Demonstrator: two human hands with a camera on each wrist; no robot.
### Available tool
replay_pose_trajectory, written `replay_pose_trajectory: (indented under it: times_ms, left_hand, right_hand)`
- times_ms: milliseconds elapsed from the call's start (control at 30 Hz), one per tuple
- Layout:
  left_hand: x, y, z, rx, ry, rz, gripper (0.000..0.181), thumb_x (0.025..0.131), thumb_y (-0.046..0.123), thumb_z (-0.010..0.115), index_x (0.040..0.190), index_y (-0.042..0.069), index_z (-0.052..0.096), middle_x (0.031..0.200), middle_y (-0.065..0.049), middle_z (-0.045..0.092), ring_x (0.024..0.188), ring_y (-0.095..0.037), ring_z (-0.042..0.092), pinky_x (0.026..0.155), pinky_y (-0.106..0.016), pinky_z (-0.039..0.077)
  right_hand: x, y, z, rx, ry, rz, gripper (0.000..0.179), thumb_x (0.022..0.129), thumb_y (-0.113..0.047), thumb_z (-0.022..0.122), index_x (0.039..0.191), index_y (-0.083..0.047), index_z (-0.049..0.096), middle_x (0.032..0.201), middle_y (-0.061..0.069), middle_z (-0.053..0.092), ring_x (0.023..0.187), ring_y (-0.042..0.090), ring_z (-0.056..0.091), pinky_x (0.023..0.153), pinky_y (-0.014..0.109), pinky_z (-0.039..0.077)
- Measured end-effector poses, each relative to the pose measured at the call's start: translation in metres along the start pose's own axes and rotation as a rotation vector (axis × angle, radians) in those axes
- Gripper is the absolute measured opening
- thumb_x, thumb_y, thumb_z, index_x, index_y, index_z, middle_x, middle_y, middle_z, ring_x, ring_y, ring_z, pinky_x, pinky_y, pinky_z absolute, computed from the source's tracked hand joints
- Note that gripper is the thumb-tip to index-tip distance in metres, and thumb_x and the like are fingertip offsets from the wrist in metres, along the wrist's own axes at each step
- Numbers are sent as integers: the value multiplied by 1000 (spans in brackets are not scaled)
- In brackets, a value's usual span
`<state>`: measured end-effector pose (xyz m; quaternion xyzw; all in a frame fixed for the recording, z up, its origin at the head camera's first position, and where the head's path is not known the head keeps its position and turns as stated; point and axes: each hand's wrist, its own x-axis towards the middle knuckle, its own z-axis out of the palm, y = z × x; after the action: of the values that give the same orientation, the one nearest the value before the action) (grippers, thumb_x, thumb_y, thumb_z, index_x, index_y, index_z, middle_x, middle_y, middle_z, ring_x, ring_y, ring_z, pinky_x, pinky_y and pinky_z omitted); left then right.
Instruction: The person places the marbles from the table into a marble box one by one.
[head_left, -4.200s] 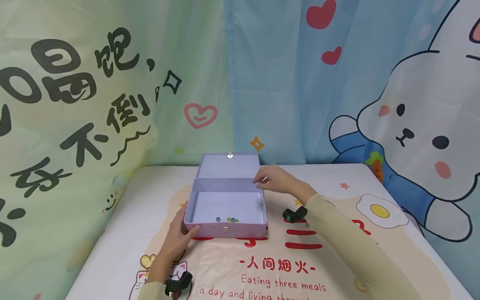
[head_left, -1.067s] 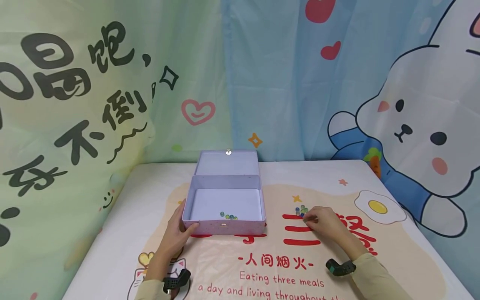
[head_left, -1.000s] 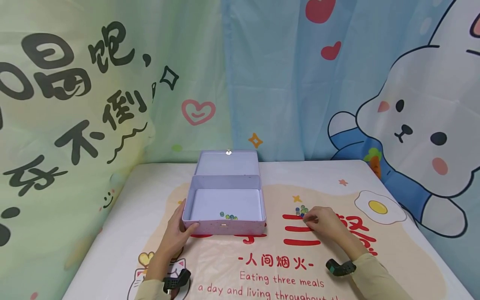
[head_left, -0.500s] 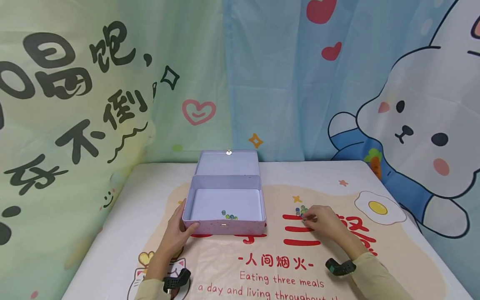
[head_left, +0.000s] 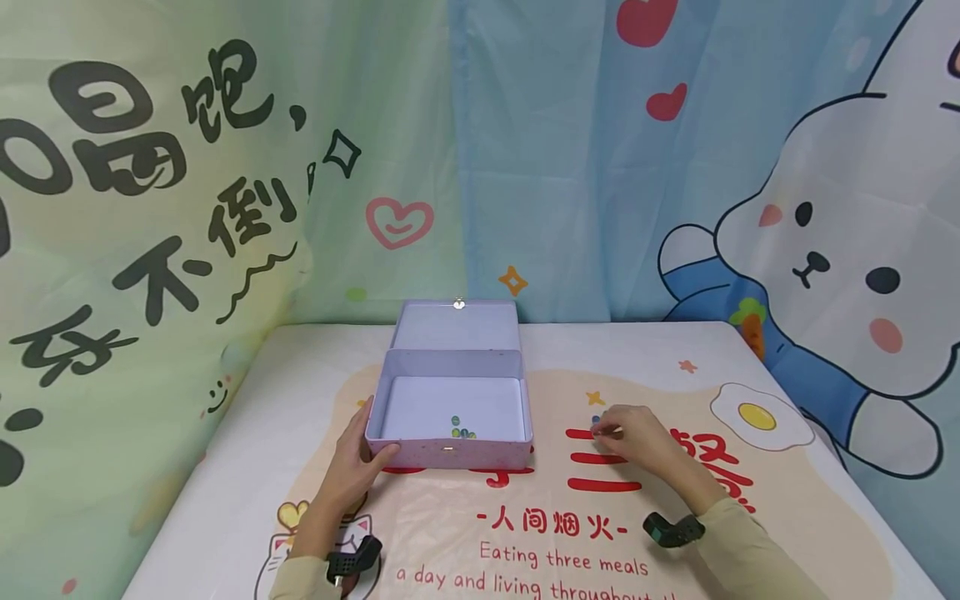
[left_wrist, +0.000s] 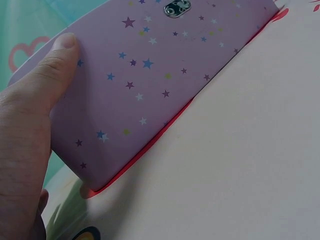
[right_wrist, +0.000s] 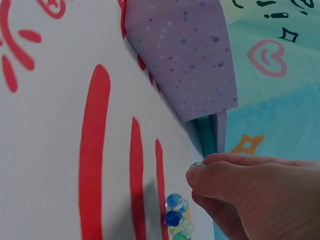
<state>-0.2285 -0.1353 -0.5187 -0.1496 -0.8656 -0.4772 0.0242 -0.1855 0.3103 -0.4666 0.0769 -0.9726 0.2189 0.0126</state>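
Observation:
A lilac box (head_left: 487,454) printed with small stars stands on the table, its lid (head_left: 455,329) tipped back. Several glass marbles (head_left: 463,433) lie inside near the front wall. My left hand (head_left: 351,467) grips the box's left front corner; in the left wrist view the thumb (left_wrist: 55,67) lies along the starry front. To the right of the box, my right hand (head_left: 641,437) pinches a clear marble (right_wrist: 196,165) between thumb and index finger. Just under it, a small cluster of blue and greenish marbles (right_wrist: 174,217) rests on the cloth, mostly hidden by the hand in the head view.
A printed cloth (head_left: 555,500) with red characters and a fried-egg picture covers the table. Behind it hangs a curtain (head_left: 532,167) with hearts and a cartoon rabbit. Black camera straps (head_left: 672,529) sit on both wrists.
The right hand went from the box's right rim to the marble cluster, then rose slightly leftward with a marble. One more marble lies in the box, and one there has rolled right. Left hand stayed.

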Motion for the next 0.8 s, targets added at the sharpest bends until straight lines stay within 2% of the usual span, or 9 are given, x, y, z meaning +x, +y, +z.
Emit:
replay_pose_trajectory:
  times_ms: [200, 800]
  left_hand:
    - [0, 0, 0, 5, -1, -5, 91, 83, 43, 68, 152, 37, 9, 159, -3, 20, 145, -31, 21, 112, -61, 22]
    - [0, 1, -1, -11, 5, 13, 90, 84, 42, 68, 153, 32, 11, 159, -4, 20, 145, -32, 22, 112, -60, 22]
  right_hand:
    - [3, -8, -2, -4, 17, -55, 17, 78, -15, 78, 94, -13, 75, 88, -4, 70, 82, 13, 66, 74, 30, 58]
    - [4, -26, -9, 4, 45, -141, 17, 77, -10, 78, 94, -10, 74, 86, -2, 70, 77, 11, 63, 70, 28, 58]
